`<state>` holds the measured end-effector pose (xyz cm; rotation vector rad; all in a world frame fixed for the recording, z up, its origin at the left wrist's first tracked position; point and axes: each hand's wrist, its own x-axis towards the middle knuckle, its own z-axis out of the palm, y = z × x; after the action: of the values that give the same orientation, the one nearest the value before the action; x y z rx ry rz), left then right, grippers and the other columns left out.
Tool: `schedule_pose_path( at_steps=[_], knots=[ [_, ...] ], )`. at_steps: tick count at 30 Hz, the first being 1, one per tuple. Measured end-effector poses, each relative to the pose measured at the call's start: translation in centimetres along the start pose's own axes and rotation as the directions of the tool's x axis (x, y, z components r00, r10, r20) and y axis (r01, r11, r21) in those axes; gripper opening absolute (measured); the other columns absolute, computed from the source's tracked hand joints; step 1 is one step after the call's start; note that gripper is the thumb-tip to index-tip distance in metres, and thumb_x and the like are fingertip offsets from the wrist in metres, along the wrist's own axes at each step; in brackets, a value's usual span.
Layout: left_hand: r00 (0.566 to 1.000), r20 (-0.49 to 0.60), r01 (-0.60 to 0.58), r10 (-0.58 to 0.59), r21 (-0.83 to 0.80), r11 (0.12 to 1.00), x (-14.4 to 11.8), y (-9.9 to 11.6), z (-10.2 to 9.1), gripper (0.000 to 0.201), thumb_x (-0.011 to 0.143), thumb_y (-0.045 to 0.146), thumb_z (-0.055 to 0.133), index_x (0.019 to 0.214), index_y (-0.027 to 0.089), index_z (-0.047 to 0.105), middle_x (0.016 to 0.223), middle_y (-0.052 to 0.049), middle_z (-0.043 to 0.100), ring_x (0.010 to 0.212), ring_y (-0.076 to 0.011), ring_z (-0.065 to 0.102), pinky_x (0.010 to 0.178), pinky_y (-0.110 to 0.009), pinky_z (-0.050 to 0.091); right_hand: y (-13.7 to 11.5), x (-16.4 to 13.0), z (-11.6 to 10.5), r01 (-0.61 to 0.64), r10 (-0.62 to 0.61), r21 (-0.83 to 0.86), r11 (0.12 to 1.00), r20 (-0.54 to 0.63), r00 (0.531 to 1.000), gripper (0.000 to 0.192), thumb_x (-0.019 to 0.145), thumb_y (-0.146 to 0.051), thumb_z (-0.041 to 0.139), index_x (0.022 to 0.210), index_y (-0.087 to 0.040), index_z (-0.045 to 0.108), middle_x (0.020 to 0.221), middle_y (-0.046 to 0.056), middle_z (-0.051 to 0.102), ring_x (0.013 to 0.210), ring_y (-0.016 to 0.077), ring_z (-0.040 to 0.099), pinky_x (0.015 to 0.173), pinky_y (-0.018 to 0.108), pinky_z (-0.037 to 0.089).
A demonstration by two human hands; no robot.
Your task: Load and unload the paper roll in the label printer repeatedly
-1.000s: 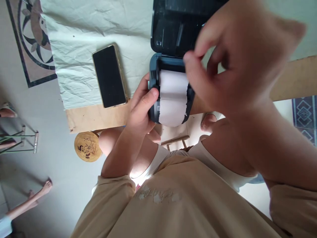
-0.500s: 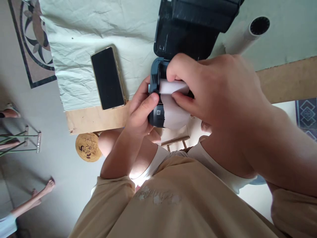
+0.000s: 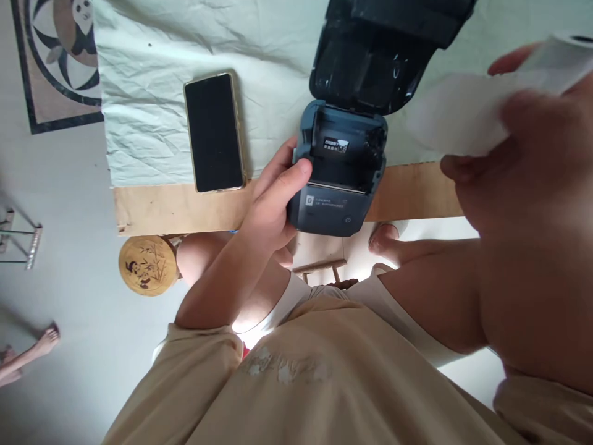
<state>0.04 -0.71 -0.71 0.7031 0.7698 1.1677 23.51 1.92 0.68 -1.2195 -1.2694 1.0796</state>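
Note:
My left hand (image 3: 273, 204) is closed round the left side of a dark label printer (image 3: 333, 213), its thumb on the rim. The printer's lid (image 3: 365, 68) is swung back, and the paper compartment (image 3: 343, 148) is bare apart from a small printed sticker. At the far right my right hand (image 3: 532, 142), blurred by motion, is closed on white paper (image 3: 463, 114). A white roll (image 3: 563, 62) with a dark end sits among the same fingers. How the paper and the roll join is too smeared to tell.
A phone (image 3: 215, 133) with a dark screen lies on the pale green cloth (image 3: 148, 93) left of the printer. The wooden table edge (image 3: 180, 210) runs in front of me. A round stool (image 3: 148, 266) stands below left. Another person's foot (image 3: 49, 337) shows at the far left.
My right hand has drawn the white paper out of the printer and moved right. The white roll that stood on the table is now among its fingers. My left hand still holds the printer.

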Motion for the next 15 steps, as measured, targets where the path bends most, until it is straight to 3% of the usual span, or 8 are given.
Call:
schedule_pose_path(
  at_steps=[2,3,5,7,10,12,15],
  knots=[
    [1.0,0.022,0.008,-0.008,-0.022,1.0,0.0,0.1,0.0,0.026,0.096,0.038,0.064,0.107,0.016,0.073,0.097,-0.002,0.073,0.083,-0.0092,0.071,0.07,-0.017,0.058,0.5,-0.8,0.1,-0.012,0.003,-0.064,0.998,-0.131,0.991,0.021,0.076,-0.026,0.07,0.096,-0.026,0.074,0.079,0.001,0.055,0.059,0.0063,0.049,0.041,0.024,0.031],
    [0.999,0.034,0.013,-0.012,-0.026,1.0,-0.1,0.1,0.0,0.024,0.096,0.035,0.063,0.108,0.016,0.073,0.095,-0.001,0.073,0.082,-0.0085,0.071,0.069,-0.016,0.057,0.5,-1.2,0.2,-0.007,-0.019,-0.176,0.984,-0.143,0.989,0.023,0.074,-0.021,0.069,0.097,-0.024,0.073,0.079,0.001,0.057,0.061,0.0075,0.052,0.045,0.025,0.037],
    [0.998,0.054,0.022,-0.02,-0.032,0.999,-0.1,0.2,0.0,0.021,0.099,0.029,0.059,0.108,0.017,0.072,0.091,0.0,0.072,0.077,-0.0065,0.069,0.064,-0.014,0.055,0.5,-1.8,0.2,0.1,-0.145,-0.469,0.877,-0.061,0.988,0.024,0.076,-0.023,0.068,0.1,-0.023,0.07,0.086,0.002,0.062,0.076,0.0126,0.06,0.063,0.032,0.049],
    [0.998,0.054,0.04,-0.038,-0.033,0.999,-0.2,0.4,0.1,0.019,0.099,0.024,0.056,0.107,0.016,0.072,0.09,0.001,0.071,0.076,-0.0051,0.068,0.065,-0.013,0.055,0.5,-1.9,-0.1,0.247,-0.267,-0.668,0.702,0.075,0.961,0.029,0.077,-0.03,0.07,0.104,-0.021,0.066,0.099,0.003,0.064,0.097,0.0184,0.063,0.08,0.039,0.053],
    [0.998,0.047,0.038,-0.036,-0.046,0.998,-0.2,0.4,0.2,0.019,0.099,0.023,0.055,0.105,0.016,0.071,0.092,0.002,0.072,0.081,-0.0051,0.07,0.07,-0.013,0.056,0.9,-1.3,-0.4,0.366,-0.326,-0.691,0.624,0.196,0.925,0.046,0.076,-0.034,0.071,0.117,-0.019,0.058,0.109,0.006,0.063,0.096,0.0157,0.063,0.077,0.033,0.057],
    [0.998,0.054,0.039,-0.037,-0.049,0.998,-0.2,0.5,0.2,0.019,0.099,0.024,0.055,0.106,0.016,0.07,0.089,0.002,0.072,0.077,-0.0049,0.069,0.069,-0.013,0.057,1.4,-0.8,-0.3,0.325,-0.287,-0.694,0.642,0.175,0.942,0.053,0.075,-0.029,0.071,0.124,-0.02,0.054,0.113,0.006,0.063,0.09,0.0125,0.064,0.075,0.03,0.058],
    [0.997,0.059,0.047,-0.044,-0.056,0.997,-0.2,0.4,0.1,0.019,0.098,0.029,0.059,0.107,0.015,0.069,0.085,0.002,0.071,0.069,-0.0045,0.067,0.068,-0.014,0.057,2.0,-0.2,0.3,0.198,-0.169,-0.741,0.642,0.115,0.979,0.055,0.073,-0.023,0.072,0.125,-0.023,0.055,0.11,0.005,0.067,0.089,0.0149,0.067,0.082,0.035,0.059]
  ],
)
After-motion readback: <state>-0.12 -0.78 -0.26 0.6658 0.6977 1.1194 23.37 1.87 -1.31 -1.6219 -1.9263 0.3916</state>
